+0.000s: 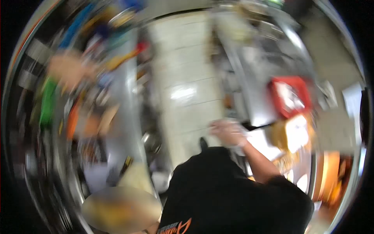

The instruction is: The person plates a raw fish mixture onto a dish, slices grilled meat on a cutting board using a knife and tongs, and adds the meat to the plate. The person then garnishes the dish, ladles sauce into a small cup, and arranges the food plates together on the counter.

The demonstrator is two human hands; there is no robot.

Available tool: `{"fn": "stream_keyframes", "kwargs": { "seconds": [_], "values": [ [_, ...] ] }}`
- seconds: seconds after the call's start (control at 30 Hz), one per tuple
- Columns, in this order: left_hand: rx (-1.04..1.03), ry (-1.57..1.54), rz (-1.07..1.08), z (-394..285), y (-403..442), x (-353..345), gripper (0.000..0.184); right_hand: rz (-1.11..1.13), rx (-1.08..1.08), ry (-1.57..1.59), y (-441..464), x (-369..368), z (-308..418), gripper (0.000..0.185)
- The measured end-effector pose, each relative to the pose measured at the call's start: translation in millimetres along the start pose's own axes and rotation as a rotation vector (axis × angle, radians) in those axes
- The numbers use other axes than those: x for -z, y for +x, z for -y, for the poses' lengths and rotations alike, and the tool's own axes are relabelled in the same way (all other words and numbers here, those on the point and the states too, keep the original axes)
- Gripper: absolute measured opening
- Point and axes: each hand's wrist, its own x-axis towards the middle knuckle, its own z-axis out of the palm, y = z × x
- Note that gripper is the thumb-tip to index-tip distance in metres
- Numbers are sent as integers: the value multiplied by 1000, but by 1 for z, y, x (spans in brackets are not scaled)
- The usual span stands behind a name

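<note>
My right hand (228,132), in a clear glove, is over the floor aisle beside the right counter. Motion smears its fingers, and no object shows clearly in it. At the bottom edge, a small strip of skin shows beside my black shirt, next to a blurred oval patch with yellow in it. My left hand's fingers cannot be made out there. Nearest to my right hand on the right are a white surface (261,142) and a yellowish container (281,134) with a bright white top.
A red tray (277,97) with whitish contents sits on the right metal counter (261,111). The left counter (122,136) carries orange, green and blue items. Between the counters runs a pale tiled floor (189,78). A blurred hand-like shape (70,69) appears at the upper left.
</note>
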Motion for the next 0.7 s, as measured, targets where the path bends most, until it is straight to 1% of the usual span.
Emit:
{"fn": "stream_keyframes", "kwargs": {
  "seconds": [0.03,0.07,0.13,0.2,0.23,0.27,0.3,0.33,0.4,0.5,0.53,0.57,0.63,0.7],
  "values": [
    [-79,-23,91,-24,-21,-19,29,-19,14,-3,6,2,-6,42],
    [-160,-37,189,-47,-44,-34,29,-37,-59,-16,7,7,-7,41],
    [-330,-53,400,-98,-89,-64,30,-131,-118,21,-1,52,-14,40],
    [-471,-68,567,-141,-118,-87,32,-453,-39,-18,-24,83,-59,34],
    [-517,-78,625,-163,-130,-98,33,-488,-233,-63,-29,103,-75,35],
    [-557,-57,696,-177,-118,-106,34,-651,-329,-266,-37,118,-65,29],
    [-607,-38,744,-192,-120,-115,35,-735,-364,-127,-58,144,-82,26],
    [-638,-31,777,-205,-119,-125,35,-816,-445,-19,-87,171,-69,28],
    [-718,12,841,-232,-110,-141,37,-1119,-647,1,-124,182,-84,30],
    [-801,53,885,-266,-97,-163,40,-1146,-790,174,-180,189,-83,32],
    [-822,62,890,-276,-92,-167,42,-1167,-859,145,-193,178,-89,33],
    [-841,64,892,-289,-88,-167,43,-1180,-864,115,-204,161,-101,33],
    [-887,48,890,-319,-73,-159,45,-1205,-884,68,-229,133,-107,33],
    [-926,-78,876,-361,-50,-130,47,-1267,-994,135,-265,112,-87,33]
  ]
}}
